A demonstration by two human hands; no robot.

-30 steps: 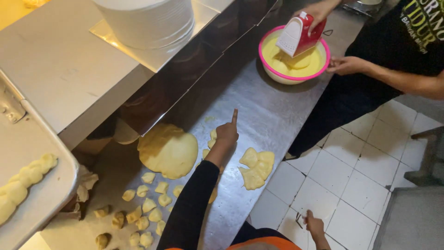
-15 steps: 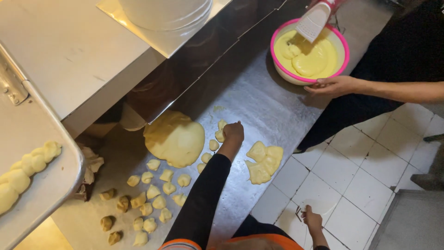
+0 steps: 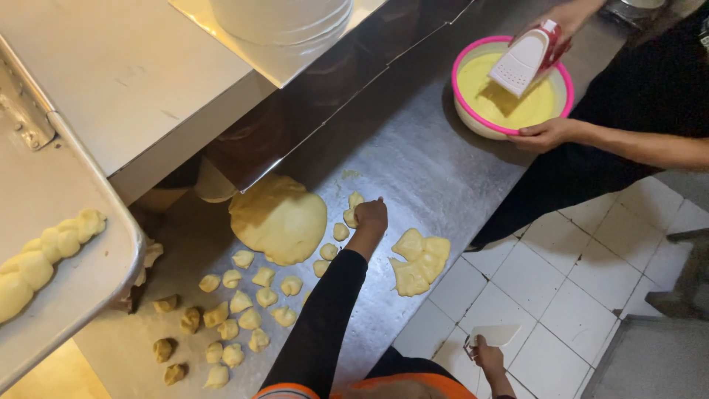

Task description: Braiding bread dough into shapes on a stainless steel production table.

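Reaching across the steel counter [image 3: 413, 162], the left hand [image 3: 371, 216] is closed down over small dough pieces [image 3: 353, 209] beside the flattened dough round [image 3: 279, 219]. Many cut pieces [image 3: 244, 295] are already laid out nearer the body; a torn slab [image 3: 421, 258] to the right remains uncut. A white scraper [image 3: 496, 334] is pinched in the right hand [image 3: 486, 356], held low, well apart from the counter.

Probably a bakery kitchen: steel worktop [image 3: 413, 159], dough pieces [image 3: 251, 295].
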